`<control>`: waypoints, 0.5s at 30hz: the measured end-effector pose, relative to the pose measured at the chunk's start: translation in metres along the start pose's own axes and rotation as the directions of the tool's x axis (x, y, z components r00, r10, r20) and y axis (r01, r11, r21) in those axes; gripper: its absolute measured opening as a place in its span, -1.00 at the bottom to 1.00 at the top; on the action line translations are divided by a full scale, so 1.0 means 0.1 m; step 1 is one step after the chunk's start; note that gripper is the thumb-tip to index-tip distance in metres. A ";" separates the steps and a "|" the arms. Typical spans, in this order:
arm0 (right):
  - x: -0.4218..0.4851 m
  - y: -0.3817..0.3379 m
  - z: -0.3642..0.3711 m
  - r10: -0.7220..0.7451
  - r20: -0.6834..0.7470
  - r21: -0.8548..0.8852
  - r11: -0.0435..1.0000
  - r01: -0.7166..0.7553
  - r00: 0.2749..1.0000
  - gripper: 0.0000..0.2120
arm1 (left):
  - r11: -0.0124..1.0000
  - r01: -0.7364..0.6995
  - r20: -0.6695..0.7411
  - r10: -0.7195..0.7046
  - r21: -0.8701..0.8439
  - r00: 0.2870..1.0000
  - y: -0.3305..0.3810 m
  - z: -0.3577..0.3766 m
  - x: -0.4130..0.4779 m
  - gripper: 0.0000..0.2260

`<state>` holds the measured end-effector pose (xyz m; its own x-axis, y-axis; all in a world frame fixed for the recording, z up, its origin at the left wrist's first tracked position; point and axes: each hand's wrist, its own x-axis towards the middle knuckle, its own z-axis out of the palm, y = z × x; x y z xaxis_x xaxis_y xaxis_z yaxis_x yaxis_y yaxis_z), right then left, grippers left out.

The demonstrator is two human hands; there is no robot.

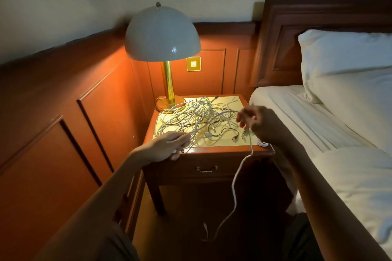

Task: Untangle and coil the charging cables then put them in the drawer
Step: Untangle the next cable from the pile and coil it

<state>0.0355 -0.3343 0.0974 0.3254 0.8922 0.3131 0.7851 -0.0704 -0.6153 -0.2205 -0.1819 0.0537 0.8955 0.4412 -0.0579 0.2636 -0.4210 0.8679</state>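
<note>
Several charging cables [197, 121] lie knotted in one tangle across the top of the nightstand [220, 149]. At its 7 o'clock edge the left hand [167, 146] rests on some strands with its fingers nearly straight; whether it grips any cannot be told. At 4 o'clock the right hand [261, 125] pinches a white cable [233, 184] that trails down to the floor. The drawer [182, 172], below at 6 o'clock, is closed. A brass lamp [163, 34] stands at 11 o'clock. A hard pull on the white cable would likely tighten the knots or drag the tangle off the edge.
</note>
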 end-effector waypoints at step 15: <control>-0.24 -0.17 0.48 -0.293 0.103 0.116 0.953 0.281 0.951 -0.96 | 0.972 -0.034 0.156 0.072 -0.233 0.985 0.23 0.23 0.06 -0.67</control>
<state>-0.0107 -0.3333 0.0660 0.0251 0.9146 0.4035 0.7786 0.2352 -0.5818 -0.2008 -0.2070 0.0619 0.9572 0.2804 -0.0720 0.1423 -0.2392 0.9605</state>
